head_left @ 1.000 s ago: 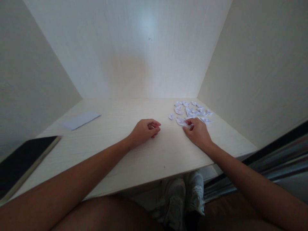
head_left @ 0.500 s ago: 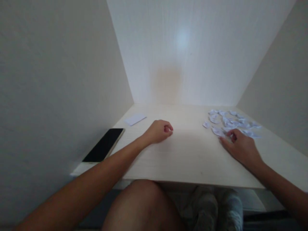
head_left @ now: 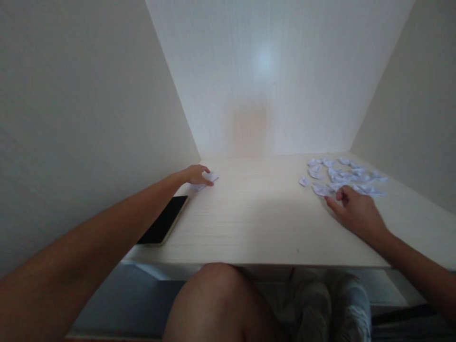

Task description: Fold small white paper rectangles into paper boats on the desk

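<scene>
My left hand [head_left: 196, 175] reaches over the flat white paper [head_left: 212, 176] at the back left of the table. Its thumb and fingers are apart, over the paper, and whether they touch it I cannot tell. My right hand [head_left: 356, 206] rests on the right side, fingers curled, with the thumb stretched toward the nearest folded white paper piece [head_left: 321, 190]. Nothing shows in its grasp. Behind that hand lies a group of several small folded paper pieces [head_left: 342, 175], partly hidden by the fingers.
A black-screened phone [head_left: 164, 221] lies at the left front of the pale table [head_left: 245, 228], partly under my left forearm. Walls [head_left: 171, 118] close in the table at the left, back and right. My bare knee [head_left: 217, 294] is below the front edge.
My left hand has moved left from the middle of the table to the flat paper, its fingers opening. My right hand stays near the folded pieces. The view has shifted slightly.
</scene>
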Demonstrator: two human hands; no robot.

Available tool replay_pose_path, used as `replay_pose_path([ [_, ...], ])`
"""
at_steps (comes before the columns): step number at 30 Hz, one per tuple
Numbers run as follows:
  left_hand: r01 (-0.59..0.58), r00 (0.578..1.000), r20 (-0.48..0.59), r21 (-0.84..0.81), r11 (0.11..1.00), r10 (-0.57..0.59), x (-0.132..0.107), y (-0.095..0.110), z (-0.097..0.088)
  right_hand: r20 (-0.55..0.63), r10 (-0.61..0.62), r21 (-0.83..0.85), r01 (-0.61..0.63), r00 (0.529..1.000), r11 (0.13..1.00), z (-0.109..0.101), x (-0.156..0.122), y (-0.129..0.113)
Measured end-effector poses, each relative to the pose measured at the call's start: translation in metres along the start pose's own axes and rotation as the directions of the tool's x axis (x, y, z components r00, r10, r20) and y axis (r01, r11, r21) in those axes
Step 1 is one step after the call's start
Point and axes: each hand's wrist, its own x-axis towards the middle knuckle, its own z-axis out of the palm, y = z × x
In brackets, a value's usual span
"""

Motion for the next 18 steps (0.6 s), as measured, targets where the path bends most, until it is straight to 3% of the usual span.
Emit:
replay_pose_path([
  [8, -0.040, 0.993, 0.109, 0.046, 0.998, 0.035, 0.011, -0.015, 0.004, 0.015, -0.003, 0.036, 0.002, 1.000, 0.999, -0.004, -0.001, -0.005],
  [18, -0.059, 0.983, 0.177, 0.023, 0.998, 0.054, 0.011, -0.030, -0.005, -0.013, -0.021, 0.097, 0.022, 1.000, 0.995, -0.003, 0.000, -0.002],
])
